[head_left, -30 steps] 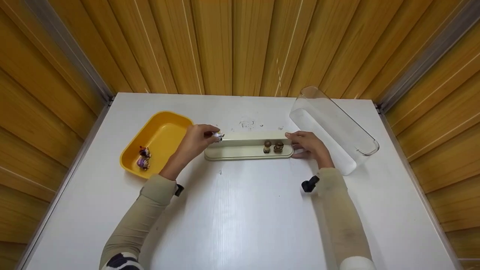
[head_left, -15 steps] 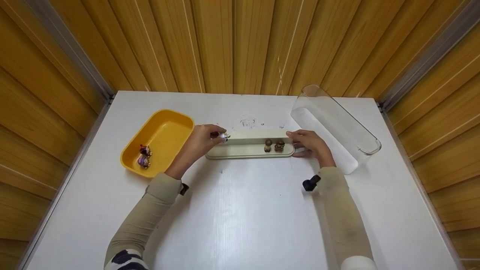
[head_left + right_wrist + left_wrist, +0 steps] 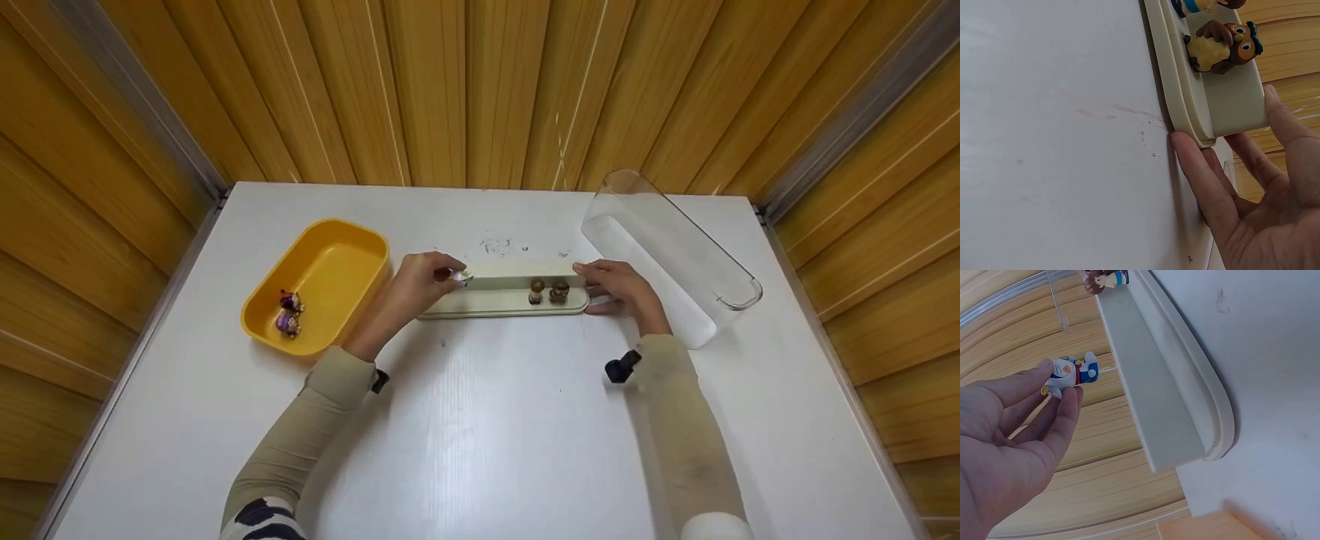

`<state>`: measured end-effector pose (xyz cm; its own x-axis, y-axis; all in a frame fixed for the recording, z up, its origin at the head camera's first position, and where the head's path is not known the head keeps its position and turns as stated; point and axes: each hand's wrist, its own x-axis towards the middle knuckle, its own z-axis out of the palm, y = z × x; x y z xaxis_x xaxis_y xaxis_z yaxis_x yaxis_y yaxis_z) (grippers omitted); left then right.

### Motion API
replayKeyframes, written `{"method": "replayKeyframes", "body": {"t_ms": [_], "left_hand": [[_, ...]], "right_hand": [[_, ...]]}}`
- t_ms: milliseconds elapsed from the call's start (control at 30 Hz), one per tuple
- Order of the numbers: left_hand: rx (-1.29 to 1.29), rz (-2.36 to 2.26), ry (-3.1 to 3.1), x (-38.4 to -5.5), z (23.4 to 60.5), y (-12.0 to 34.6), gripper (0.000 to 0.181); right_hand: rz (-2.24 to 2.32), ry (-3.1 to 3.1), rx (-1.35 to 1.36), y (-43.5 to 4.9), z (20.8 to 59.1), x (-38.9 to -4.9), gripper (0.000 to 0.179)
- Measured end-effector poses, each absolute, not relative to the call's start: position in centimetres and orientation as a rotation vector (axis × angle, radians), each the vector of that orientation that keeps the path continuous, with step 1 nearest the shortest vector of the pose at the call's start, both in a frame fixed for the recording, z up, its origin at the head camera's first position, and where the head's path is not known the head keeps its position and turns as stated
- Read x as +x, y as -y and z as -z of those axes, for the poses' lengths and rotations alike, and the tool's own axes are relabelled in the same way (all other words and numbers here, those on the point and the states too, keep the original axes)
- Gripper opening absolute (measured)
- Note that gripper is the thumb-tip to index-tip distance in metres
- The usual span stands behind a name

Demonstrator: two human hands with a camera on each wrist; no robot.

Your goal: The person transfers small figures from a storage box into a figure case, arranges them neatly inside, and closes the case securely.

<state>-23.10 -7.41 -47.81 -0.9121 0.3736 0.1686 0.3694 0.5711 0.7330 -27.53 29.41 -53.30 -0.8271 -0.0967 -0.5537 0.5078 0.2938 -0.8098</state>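
Note:
My left hand (image 3: 416, 289) pinches a small blue-and-white cat figurine (image 3: 1072, 374) between thumb and fingertips, near the left part of a long cream display base (image 3: 487, 301). In the left wrist view the figurine lies sideways, apart from the base. My right hand (image 3: 622, 289) holds the base's right end, one fingertip at its raised back wall and another at the low front edge. Toward that end stand a brown owl figurine (image 3: 1221, 48) and, left of it, a brown-headed figurine (image 3: 535, 291) with a blue band.
Left of the base sits a yellow tray (image 3: 352, 229) with two small figurines (image 3: 289, 313) in its near left corner. A long clear box (image 3: 675, 240) with a white side lies at the back right. Wood-patterned walls (image 3: 495, 90) enclose the white table (image 3: 480, 420).
My left hand has carried the cat figurine a little rightward along the base. The right hand stays at the base's right end.

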Motion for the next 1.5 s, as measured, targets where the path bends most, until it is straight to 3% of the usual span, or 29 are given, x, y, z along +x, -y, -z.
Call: {"method": "replayKeyframes", "body": {"t_ms": [1500], "left_hand": [[0.721,-1.393,-2.679,-23.4,49.7,4.4,0.022]], "right_hand": [[1.552,-2.077,0.364,-29.2,53.5,-27.4,0.068]]}}
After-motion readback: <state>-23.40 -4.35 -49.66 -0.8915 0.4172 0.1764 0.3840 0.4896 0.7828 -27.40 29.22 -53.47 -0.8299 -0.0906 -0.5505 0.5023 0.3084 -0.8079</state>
